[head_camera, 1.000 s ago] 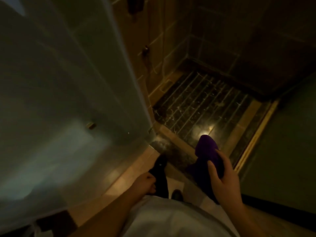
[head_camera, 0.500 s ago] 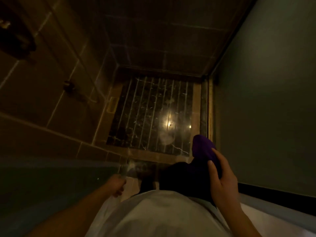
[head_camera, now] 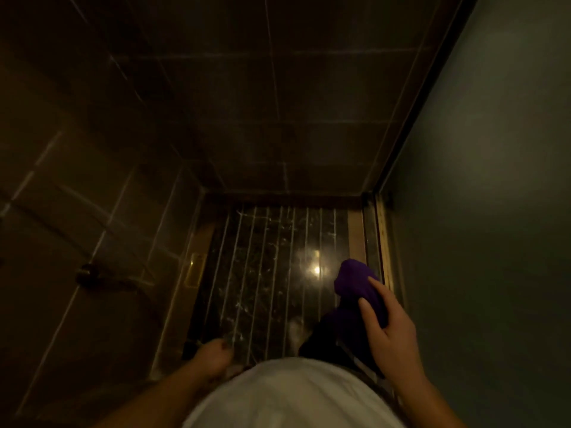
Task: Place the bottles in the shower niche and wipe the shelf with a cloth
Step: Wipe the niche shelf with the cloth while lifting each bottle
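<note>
A dim shower stall: brown tiled wall point(head_camera: 77, 211) at left, dark marbled shower floor point(head_camera: 268, 273) with pale grooves mid-frame. The left hand point(head_camera: 213, 358) hangs loosely curled, holding nothing. The right hand point(head_camera: 389, 332) fingers point(head_camera: 369, 313) clutch a purple cloth point(head_camera: 352, 282) beside frosted glass point(head_camera: 494, 211).

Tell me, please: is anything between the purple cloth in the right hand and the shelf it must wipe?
That cannot be judged: no shelf, niche or bottles show in this view. The right hand holds the purple cloth over the dark shower floor, near the right wall. Nothing visible touches or blocks the cloth itself.
</note>
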The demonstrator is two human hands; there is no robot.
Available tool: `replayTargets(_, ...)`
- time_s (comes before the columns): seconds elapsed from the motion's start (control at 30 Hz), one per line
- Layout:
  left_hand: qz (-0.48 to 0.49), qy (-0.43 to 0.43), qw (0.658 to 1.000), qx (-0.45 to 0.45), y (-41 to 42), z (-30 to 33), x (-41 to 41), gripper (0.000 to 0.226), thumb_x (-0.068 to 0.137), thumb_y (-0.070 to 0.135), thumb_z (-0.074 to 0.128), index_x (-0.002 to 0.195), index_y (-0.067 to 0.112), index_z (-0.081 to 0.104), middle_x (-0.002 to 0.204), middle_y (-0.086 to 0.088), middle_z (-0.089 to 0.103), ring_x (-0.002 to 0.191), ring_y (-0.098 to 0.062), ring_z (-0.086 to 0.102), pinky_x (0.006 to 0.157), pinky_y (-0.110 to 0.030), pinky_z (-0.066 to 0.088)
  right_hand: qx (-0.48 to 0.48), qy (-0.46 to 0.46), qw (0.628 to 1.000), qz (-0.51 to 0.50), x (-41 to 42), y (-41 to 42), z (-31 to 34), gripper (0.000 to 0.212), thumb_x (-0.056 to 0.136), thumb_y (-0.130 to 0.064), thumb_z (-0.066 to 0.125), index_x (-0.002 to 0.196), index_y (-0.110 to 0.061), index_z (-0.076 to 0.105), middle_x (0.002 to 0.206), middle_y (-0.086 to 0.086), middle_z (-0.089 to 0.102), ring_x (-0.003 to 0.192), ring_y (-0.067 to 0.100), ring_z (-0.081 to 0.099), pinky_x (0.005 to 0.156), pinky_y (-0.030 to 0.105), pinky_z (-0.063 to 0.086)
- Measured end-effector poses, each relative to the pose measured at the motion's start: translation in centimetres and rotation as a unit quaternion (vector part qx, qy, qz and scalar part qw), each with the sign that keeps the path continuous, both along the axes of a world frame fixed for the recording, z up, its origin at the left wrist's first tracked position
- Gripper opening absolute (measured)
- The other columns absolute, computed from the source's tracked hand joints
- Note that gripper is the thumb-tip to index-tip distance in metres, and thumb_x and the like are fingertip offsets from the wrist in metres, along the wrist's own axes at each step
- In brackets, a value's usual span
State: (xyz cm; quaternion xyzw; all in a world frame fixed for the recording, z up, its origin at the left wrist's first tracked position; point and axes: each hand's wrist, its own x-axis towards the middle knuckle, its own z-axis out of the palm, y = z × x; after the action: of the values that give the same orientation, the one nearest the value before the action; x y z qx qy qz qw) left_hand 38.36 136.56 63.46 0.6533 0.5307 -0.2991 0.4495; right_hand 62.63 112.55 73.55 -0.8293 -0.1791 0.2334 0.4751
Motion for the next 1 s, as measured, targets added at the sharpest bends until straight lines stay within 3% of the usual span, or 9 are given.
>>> replayTargets(0.17,-0.023,0.057,0.998,0.003,9.6,3.7,9.3,0.016,0.102,0.025,0.042,0.111,0.016,0.05,0.082,-0.005,0.057,0.063,-0.016,0.055,0.053,-0.024,0.045,-0.003,-0.044,0.997,0.07,13.1,6.0,2.6,0.049,0.092,-0.045,0.053,0.139,-0.03,0.049,0.129,-0.005,0.059,0.111,0.012,0.059,0.094,0.043,0.053)
replayTargets(0.27,-0.071,0.055,0.995,0.035,14.2,4.8,16.4,0.025,0.1,0.027,0.042,0.118,0.014,0.054,0.083,-0.006,0.057,0.059,-0.014,0.053,0.053,-0.023,0.044,-0.001,-0.063,0.996,0.067,19.3,8.5,3.8,0.045,0.092,-0.038,0.058,0.136,-0.032,0.052,0.127,-0.006,0.062,0.11,0.008,0.06,0.092,0.034,0.051)
replayTargets(0.37,-0.05,-0.013,0.998,0.026,17.3,5.9,25.8,0.014,0.098,0.022,0.047,0.104,0.014,0.057,0.08,-0.007,0.058,0.058,-0.015,0.053,0.055,-0.026,0.043,0.0,-0.071,0.997,0.038,24.2,10.8,4.6,0.041,0.092,-0.032,0.062,0.132,-0.036,0.054,0.124,-0.009,0.062,0.106,-0.001,0.058,0.089,0.027,0.047)
replayTargets(0.47,-0.068,-0.148,0.984,0.073,19.7,7.9,36.3,0.019,0.095,0.024,0.055,0.112,0.018,0.059,0.1,-0.006,0.066,0.079,-0.017,0.063,0.074,-0.033,0.051,-0.006,-0.066,0.998,0.011,28.2,13.4,4.6,0.041,0.091,-0.033,0.063,0.129,-0.041,0.053,0.124,-0.012,0.062,0.104,-0.009,0.055,0.087,0.021,0.043)
replayTargets(0.57,-0.102,-0.281,0.931,0.209,22.0,12.8,46.4,0.041,0.092,0.031,0.057,0.132,0.025,0.05,0.123,0.005,0.056,0.107,-0.013,0.059,0.093,-0.034,0.052,-0.014,-0.067,0.998,-0.017,32.4,17.2,4.7,0.042,0.087,-0.037,0.065,0.127,-0.043,0.055,0.125,-0.01,0.063,0.107,-0.002,0.059,0.089,0.025,0.044)
replayTargets(0.63,-0.152,-0.353,0.869,0.31,24.1,16.7,52.0,0.046,0.093,0.032,0.055,0.138,0.023,0.046,0.13,0.005,0.05,0.12,-0.011,0.05,0.101,-0.032,0.046,-0.017,-0.086,0.996,-0.032,35.0,20.3,5.6,0.042,0.083,-0.043,0.064,0.124,-0.047,0.056,0.124,-0.011,0.064,0.109,0.003,0.061,0.091,0.026,0.044)
replayTargets(0.77,-0.215,-0.42,0.764,0.44,28.8,24.2,61.6,0.047,0.092,0.034,0.053,0.137,0.022,0.048,0.131,0.0,0.049,0.123,-0.017,0.046,0.101,-0.036,0.045,0.004,-0.095,0.993,-0.071,40.4,26.5,8.1,0.039,0.077,-0.048,0.063,0.114,-0.059,0.056,0.122,-0.024,0.062,0.11,-0.015,0.055,0.089,0.014,0.043)
replayTargets(0.83,-0.241,-0.439,0.714,0.489,31.2,27.3,66.4,0.047,0.09,0.034,0.053,0.135,0.022,0.051,0.13,-0.003,0.051,0.122,-0.021,0.047,0.098,-0.038,0.046,0.021,-0.123,0.986,-0.106,43.5,29.9,9.3,0.038,0.077,-0.048,0.064,0.113,-0.057,0.058,0.122,-0.026,0.062,0.11,-0.017,0.054,0.093,0.018,0.045)
replayTargets(1.0,-0.286,-0.425,0.693,0.507,33.5,30.4,74.5,0.049,0.091,0.036,0.052,0.138,0.023,0.047,0.14,-0.006,0.046,0.131,-0.022,0.041,0.106,-0.038,0.041,0.07,-0.152,0.974,-0.153,49.9,34.8,12.3,0.039,0.078,-0.047,0.063,0.116,-0.053,0.057,0.118,-0.036,0.06,0.109,-0.02,0.053,0.094,0.024,0.045)
